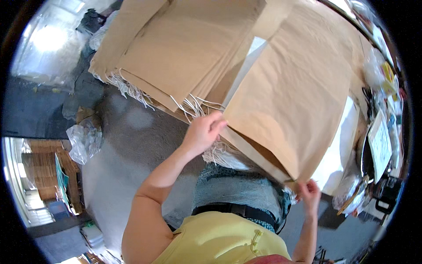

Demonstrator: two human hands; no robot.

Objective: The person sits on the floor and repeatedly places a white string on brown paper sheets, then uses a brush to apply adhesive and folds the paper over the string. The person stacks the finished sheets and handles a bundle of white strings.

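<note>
Crumpled plastic bag [84, 141] on grey floor [132, 145]

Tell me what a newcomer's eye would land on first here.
First, the large flat brown paper bag at centre right, held at its lower edge by the left hand and the right hand. Next, the fanned stack of brown paper bags with white string handles across the top left. A crumpled clear plastic bag lies on the grey floor at left.

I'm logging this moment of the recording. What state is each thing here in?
Brown paper bag: flat, held at two corners of its open end.
Bag stack: flat, fanned out, white string handles hanging off the edge.
Left hand: gripping the bag's corner.
Right hand: pinching the bag's other corner.
</note>
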